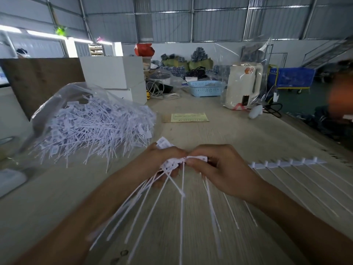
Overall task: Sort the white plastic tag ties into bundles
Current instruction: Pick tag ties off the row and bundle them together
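White plastic tag ties fan out from a worker's two hands above a pale wood-grain table in a metal-roofed workshop. The left hand is curled round a gathered clutch of tie heads, keeping them level so that the thin tails hang free toward the worker. The right hand pinches another tie by its flat tag head, thumb and fingertips closed on it, and brings it up against the clutch, apparently to add it to the bundle with its head lined up with the rest.

Unsorted stock lies to the worker's left, a loose heap of ties spilling from an open clear plastic bag, near enough for the left hand to reach. To the right, a moulded strip of ties lies flat on the table, heads joined in a row and tails raked toward the table edge; it seems set aside for separating.

Farther back stand white cartons, a blue plastic basket, a cream electric kettle inside a clear bag and a yellow printed slip. Judging by the size of the heap, the sorting is far from finished.
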A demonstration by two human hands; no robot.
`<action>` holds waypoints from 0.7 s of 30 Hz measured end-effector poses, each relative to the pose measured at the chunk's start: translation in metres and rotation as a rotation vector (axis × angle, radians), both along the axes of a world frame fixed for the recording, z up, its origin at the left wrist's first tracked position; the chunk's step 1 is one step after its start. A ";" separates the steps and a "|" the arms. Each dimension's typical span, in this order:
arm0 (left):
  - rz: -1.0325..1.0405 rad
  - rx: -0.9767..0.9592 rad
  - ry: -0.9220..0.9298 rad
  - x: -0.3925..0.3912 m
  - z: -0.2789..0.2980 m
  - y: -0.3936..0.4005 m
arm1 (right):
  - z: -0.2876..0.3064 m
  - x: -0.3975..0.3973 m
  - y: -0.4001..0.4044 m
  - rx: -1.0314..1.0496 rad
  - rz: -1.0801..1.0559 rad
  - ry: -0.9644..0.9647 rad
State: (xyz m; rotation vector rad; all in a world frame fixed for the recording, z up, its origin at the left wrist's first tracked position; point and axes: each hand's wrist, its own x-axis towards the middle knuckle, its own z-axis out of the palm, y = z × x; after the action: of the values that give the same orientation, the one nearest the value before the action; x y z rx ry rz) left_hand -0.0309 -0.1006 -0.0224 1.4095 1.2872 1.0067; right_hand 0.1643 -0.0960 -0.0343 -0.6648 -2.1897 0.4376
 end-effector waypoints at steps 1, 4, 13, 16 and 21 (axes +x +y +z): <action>-0.018 -0.061 -0.009 -0.002 0.000 0.001 | 0.003 0.002 0.000 0.174 0.007 -0.098; 0.005 -0.160 -0.047 -0.012 0.004 0.000 | 0.013 0.011 0.005 0.195 0.005 0.006; 0.066 0.078 -0.279 0.018 -0.013 -0.001 | -0.008 -0.022 0.005 -0.249 -0.139 0.464; 0.086 -0.040 -0.525 0.023 -0.017 -0.001 | -0.015 -0.031 0.009 -0.246 -0.183 0.470; 0.225 -0.080 -0.542 0.028 -0.018 0.002 | -0.028 -0.046 0.010 -0.100 -0.259 0.394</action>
State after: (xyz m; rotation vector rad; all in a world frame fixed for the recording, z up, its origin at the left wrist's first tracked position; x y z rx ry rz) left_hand -0.0026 -0.0989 -0.0404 0.8551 1.0729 1.3591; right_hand 0.1184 -0.0857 -0.0625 -0.8280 -1.6947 0.4970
